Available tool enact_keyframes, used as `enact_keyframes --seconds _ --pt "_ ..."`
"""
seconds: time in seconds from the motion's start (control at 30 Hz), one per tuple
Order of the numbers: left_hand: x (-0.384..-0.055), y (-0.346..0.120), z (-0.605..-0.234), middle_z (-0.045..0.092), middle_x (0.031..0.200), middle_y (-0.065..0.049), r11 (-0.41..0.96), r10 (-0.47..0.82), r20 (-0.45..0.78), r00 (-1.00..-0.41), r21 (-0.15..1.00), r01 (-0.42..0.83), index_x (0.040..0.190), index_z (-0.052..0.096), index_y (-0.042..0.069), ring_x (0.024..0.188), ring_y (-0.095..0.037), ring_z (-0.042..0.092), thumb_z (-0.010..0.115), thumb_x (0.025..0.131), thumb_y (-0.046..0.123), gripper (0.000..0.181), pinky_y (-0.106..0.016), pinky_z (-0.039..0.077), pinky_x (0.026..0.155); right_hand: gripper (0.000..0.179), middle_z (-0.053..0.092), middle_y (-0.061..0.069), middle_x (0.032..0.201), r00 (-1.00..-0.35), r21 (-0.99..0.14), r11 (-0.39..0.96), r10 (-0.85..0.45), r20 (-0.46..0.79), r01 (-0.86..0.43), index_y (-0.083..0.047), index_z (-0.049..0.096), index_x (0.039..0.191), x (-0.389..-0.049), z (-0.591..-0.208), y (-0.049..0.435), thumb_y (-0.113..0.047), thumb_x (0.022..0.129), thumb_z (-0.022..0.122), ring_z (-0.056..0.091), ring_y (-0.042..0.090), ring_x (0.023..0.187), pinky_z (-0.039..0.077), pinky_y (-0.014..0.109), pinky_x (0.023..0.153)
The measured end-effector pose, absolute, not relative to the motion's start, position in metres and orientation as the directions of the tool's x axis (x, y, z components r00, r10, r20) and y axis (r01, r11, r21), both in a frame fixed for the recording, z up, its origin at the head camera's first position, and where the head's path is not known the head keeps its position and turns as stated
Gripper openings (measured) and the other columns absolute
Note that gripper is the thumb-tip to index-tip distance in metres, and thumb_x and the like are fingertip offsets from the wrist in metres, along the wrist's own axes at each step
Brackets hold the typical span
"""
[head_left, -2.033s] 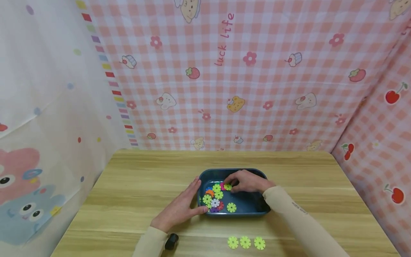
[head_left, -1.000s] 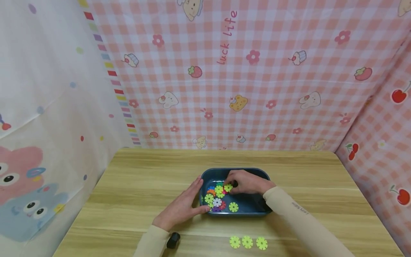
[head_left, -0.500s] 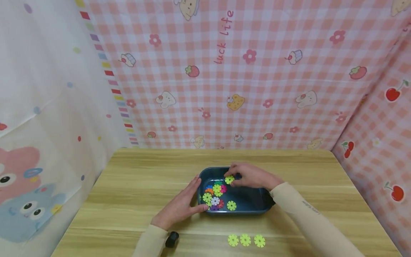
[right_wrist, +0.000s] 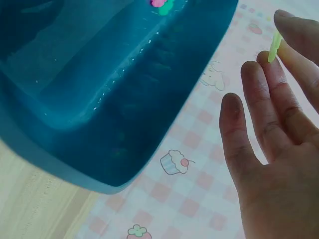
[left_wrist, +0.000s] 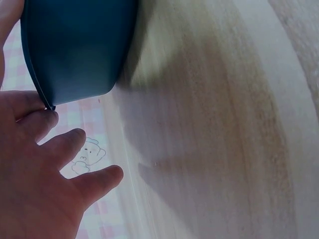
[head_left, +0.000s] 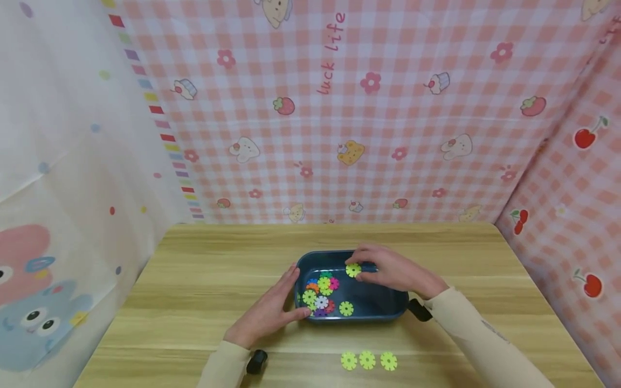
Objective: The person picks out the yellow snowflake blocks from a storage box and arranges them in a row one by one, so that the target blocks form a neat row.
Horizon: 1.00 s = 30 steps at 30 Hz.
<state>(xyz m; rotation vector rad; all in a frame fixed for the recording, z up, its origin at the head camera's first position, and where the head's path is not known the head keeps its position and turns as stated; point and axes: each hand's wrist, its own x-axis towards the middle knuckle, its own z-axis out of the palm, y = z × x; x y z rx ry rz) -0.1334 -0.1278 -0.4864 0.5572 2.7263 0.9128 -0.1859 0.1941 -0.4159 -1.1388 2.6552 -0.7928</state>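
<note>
My right hand [head_left: 395,269] pinches a yellow-green notched snowflake disc [head_left: 353,270] between thumb and fingers, over the back of a dark blue tray [head_left: 349,320]. In the right wrist view the disc [right_wrist: 274,46] shows edge-on, with the other fingers stretched out. My left hand [head_left: 267,312] rests against the tray's left end, its thumb on the front rim and its fingers along the side. The left wrist view shows these fingers [left_wrist: 97,184] spread, some touching the rim. Several coloured discs [head_left: 321,302] are heaped at the tray's left, and one yellow-green disc [head_left: 346,309] lies apart.
Three yellow-green discs [head_left: 367,360] lie in a row on the wooden table [head_left: 194,302] in front of the tray. Black wrist devices [head_left: 256,361] sit at both cuffs. Behind the table hangs a pink checked cloth [head_left: 310,129], with printed cloths at both sides.
My right hand has picked a yellow-green disc off the heap, lifted it and drawn it back and slightly right. The left hand has stayed on the tray's rim.
</note>
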Motion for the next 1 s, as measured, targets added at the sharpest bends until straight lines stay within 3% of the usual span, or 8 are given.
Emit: enact_keyframes --seconds 0.5,0.73,1.0 --pt "-0.135 -0.129 -0.489 0.009 0.174 -0.005 0.739 0.412 -0.075 -0.908 0.611 0.285 0.167 0.018 0.014 0.157 -0.031 0.018 0.07 0.095 0.053 0.097 -0.053 0.026 0.124 0.033 0.066 -0.004 0.127 -0.716 -0.516 0.567 -0.684 0.138 -0.642 -0.018 0.07 0.132 -0.151 -0.421 0.21 -0.018 0.099 0.073 0.064 0.018 0.115 0.059 0.044 0.094" --pt "-0.135 -0.129 -0.488 0.009 0.174 -0.004 0.742 0.406 -0.076 -0.911 0.61 0.28 0.167 0.019 0.014 0.157 -0.03 0.019 0.071 0.095 0.054 0.097 -0.053 0.026 0.124 0.032 0.067 -0.004 0.124 -0.734 -0.557 0.555 -0.661 0.155 -0.617 -0.017 0.071 0.13 -0.135 -0.425 0.218 -0.018 0.098 0.074 0.066 0.023 0.113 0.059 0.047 0.093" --pt "-0.135 -0.127 -0.487 0.01 0.174 -0.006 0.742 0.409 -0.078 -0.909 0.608 0.281 0.167 0.02 0.014 0.157 -0.031 0.019 0.071 0.095 0.053 0.096 -0.053 0.026 0.124 0.033 0.066 -0.01 0.125 -0.772 -0.564 0.59 -0.619 0.143 -0.578 -0.024 0.072 0.129 -0.114 -0.429 0.23 -0.02 0.097 0.076 0.064 0.016 0.113 0.059 0.041 0.095"
